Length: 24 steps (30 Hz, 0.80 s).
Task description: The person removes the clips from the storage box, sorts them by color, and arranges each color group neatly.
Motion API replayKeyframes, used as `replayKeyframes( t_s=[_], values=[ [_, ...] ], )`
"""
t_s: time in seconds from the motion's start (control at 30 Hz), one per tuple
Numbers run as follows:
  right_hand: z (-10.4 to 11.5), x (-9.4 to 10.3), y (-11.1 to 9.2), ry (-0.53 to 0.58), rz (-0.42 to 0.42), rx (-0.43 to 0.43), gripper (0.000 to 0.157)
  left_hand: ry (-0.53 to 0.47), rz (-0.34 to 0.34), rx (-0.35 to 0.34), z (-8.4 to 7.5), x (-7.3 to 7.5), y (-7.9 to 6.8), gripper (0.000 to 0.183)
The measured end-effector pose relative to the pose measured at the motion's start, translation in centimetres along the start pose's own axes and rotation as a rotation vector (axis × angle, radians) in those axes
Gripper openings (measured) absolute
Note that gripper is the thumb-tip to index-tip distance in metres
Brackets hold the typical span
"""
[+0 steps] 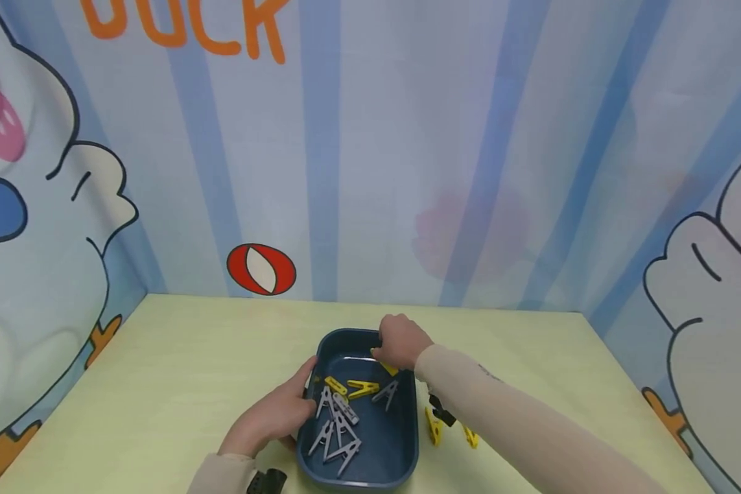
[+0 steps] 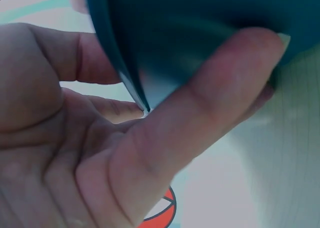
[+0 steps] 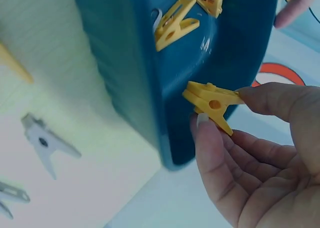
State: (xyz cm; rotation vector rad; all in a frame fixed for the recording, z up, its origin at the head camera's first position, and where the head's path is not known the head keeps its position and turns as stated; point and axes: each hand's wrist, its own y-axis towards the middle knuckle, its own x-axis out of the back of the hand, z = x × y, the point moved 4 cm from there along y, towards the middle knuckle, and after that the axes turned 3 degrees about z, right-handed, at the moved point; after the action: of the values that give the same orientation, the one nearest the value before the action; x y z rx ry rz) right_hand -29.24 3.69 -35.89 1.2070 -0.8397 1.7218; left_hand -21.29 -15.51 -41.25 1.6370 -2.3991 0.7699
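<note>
A dark blue rectangular basin (image 1: pixel 389 442) stands on the table in front of me. My left hand (image 1: pixel 278 412) grips its left side, thumb on the wall near the rim, also seen in the left wrist view. Over the basin's far right corner, my right hand (image 1: pixel 401 341) pinches a yellow clothespin (image 3: pixel 214 104) between thumb and fingers. Inside the basin, several grey clothespins (image 1: pixel 344 449) lie in a loose cluster on the left. Yellow clothespins (image 1: pixel 362 389) and another grey clothespin (image 1: pixel 387 393) lie farther back in it.
On the pale yellow table (image 1: pixel 191 370), two yellow clothespins (image 1: pixel 433 427) lie right of the basin, near the right forearm. The right wrist view also has grey clothespins (image 3: pixel 44 142) outside the basin. A striped cartoon curtain (image 1: pixel 377 171) rises behind the table and along both sides.
</note>
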Motion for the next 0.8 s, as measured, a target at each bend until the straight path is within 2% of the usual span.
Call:
replayKeyframes(
  t_s=[0.3, 0.53, 0.7, 0.8],
  values=[
    [-1.9, 2.0, -1.8, 0.093, 0.016, -0.022, 0.048, -0.001, 0.003, 0.002, -0.2, -0.1, 0.1, 0.078],
    [-3.8, 2.9, -3.5, 0.113, 0.031, -0.104, 0.033, 0.005, 0.006, -0.002, -0.4, -0.1, -0.1, 0.077],
    [-5.2, 3.2, -4.9, 0.128, 0.029, -0.113, 0.042, 0.004, -0.01, 0.006, -0.4, 0.0, -0.1, 0.077],
    [-6.3, 3.3, -6.1, 0.127, 0.027, -0.127, 0.041, 0.002, -0.009, 0.008, -0.2, -0.4, 0.0, 0.077]
  ],
)
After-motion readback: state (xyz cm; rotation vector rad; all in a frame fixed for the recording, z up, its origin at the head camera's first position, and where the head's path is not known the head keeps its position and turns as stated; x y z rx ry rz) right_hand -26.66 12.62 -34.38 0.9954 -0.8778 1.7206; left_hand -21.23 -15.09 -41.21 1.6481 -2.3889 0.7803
